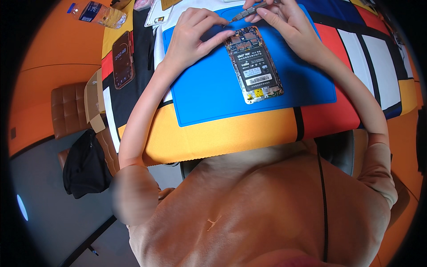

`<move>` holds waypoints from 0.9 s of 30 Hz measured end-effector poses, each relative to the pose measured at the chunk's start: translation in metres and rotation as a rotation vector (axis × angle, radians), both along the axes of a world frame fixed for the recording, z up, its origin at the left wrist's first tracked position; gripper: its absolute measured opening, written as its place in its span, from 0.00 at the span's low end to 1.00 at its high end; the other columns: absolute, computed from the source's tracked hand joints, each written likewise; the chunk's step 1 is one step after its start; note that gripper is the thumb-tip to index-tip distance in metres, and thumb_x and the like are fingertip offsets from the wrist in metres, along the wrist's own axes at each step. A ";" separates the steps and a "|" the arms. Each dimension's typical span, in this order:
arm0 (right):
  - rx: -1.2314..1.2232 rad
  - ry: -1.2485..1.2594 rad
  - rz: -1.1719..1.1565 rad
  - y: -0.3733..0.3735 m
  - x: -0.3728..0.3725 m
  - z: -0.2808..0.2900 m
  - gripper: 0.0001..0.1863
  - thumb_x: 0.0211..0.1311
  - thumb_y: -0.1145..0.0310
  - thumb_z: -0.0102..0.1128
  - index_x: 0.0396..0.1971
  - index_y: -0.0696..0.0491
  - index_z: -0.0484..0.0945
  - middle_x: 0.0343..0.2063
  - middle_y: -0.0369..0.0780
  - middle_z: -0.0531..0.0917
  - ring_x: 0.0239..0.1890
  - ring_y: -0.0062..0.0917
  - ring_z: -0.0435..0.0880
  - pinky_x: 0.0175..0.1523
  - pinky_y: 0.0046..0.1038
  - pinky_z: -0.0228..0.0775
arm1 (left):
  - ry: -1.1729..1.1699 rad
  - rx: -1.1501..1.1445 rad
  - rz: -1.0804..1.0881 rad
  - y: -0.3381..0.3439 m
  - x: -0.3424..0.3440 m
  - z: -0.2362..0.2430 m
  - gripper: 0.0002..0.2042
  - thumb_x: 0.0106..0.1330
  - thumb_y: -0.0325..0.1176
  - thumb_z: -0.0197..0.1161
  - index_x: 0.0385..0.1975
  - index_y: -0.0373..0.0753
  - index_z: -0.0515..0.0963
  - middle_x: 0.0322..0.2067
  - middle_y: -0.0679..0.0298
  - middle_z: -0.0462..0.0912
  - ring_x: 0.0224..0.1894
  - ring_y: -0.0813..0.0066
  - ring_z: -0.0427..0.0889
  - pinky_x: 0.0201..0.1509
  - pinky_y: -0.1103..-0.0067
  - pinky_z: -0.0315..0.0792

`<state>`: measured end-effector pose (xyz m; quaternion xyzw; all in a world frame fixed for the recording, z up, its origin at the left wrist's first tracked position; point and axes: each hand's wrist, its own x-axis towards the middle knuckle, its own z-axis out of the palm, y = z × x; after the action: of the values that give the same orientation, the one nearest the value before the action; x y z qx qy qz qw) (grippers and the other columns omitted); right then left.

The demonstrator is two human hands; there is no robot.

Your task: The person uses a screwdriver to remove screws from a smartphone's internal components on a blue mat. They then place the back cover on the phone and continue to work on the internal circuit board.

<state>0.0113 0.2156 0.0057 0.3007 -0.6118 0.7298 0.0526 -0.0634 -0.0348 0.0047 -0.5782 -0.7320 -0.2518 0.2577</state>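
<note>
An uncovered phone (254, 65) is lying near the middle of the blue mat (200, 95) on the bench (213, 135), its battery (253, 66) and circuit board (243, 39) facing up. The right hand (293, 26) is keeping its grip closed around a slim grey tool (250, 12), whose tip is pointing left, beside the left index fingertip. The left hand (191, 38) is curling its grip at the phone's far left corner, thumb and index slightly parted; whether anything tiny is sitting between them, I cannot tell.

With the tip pointing so close to that fingertip, a slip could be pricking the finger or scratching the bare board. Nothing visible is clamping the phone, so uneven thumb pressure might be turning it on the mat. Any small part, if dropped, could be rolling onto the patterned cloth and getting lost.
</note>
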 end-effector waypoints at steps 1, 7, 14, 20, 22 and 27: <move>0.002 -0.006 0.014 0.000 0.000 -0.003 0.09 0.75 0.82 0.45 0.45 0.51 0.59 0.46 0.42 0.74 0.48 0.24 0.80 0.56 0.26 0.74 | 0.011 -0.012 -0.015 0.000 0.000 0.000 0.11 0.65 0.42 0.72 0.37 0.41 0.87 0.36 0.65 0.84 0.42 0.68 0.78 0.46 0.72 0.72; -0.058 0.026 -0.087 0.000 0.001 0.001 0.08 0.75 0.81 0.47 0.44 0.52 0.60 0.47 0.42 0.75 0.45 0.21 0.80 0.53 0.25 0.74 | 0.020 0.009 0.054 -0.002 -0.002 -0.006 0.07 0.67 0.37 0.70 0.35 0.40 0.86 0.33 0.64 0.84 0.41 0.67 0.78 0.46 0.71 0.71; 0.079 -0.023 -0.338 0.010 0.010 0.017 0.05 0.75 0.75 0.50 0.44 0.51 0.64 0.33 0.36 0.77 0.31 0.14 0.73 0.39 0.17 0.67 | 0.030 0.017 0.387 -0.008 -0.007 -0.011 0.08 0.68 0.37 0.68 0.38 0.39 0.87 0.33 0.65 0.84 0.38 0.66 0.75 0.45 0.71 0.68; 0.329 0.167 -0.360 0.010 0.013 0.017 0.02 0.74 0.76 0.48 0.40 0.55 0.65 0.30 0.36 0.76 0.30 0.16 0.75 0.38 0.19 0.67 | -0.005 -0.009 0.405 -0.010 -0.008 -0.014 0.09 0.69 0.37 0.68 0.39 0.38 0.87 0.35 0.65 0.85 0.39 0.66 0.75 0.45 0.72 0.69; 0.345 0.148 -0.366 0.010 0.015 0.017 0.02 0.73 0.76 0.48 0.40 0.56 0.65 0.30 0.36 0.76 0.30 0.17 0.75 0.38 0.20 0.68 | -0.019 -0.020 0.394 -0.009 -0.008 -0.013 0.09 0.70 0.37 0.67 0.39 0.39 0.88 0.36 0.64 0.86 0.40 0.66 0.76 0.46 0.71 0.70; 0.337 0.166 -0.347 0.009 0.013 0.015 0.02 0.73 0.77 0.48 0.40 0.56 0.65 0.30 0.37 0.76 0.30 0.17 0.75 0.38 0.21 0.68 | -0.055 0.003 0.350 -0.007 -0.008 -0.014 0.09 0.70 0.36 0.66 0.40 0.39 0.87 0.37 0.63 0.86 0.42 0.65 0.77 0.49 0.71 0.72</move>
<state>0.0248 0.2247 0.0207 0.2543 -0.7608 0.5705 0.1762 -0.0716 -0.0419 -0.0090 -0.4343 -0.8279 -0.2198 0.2786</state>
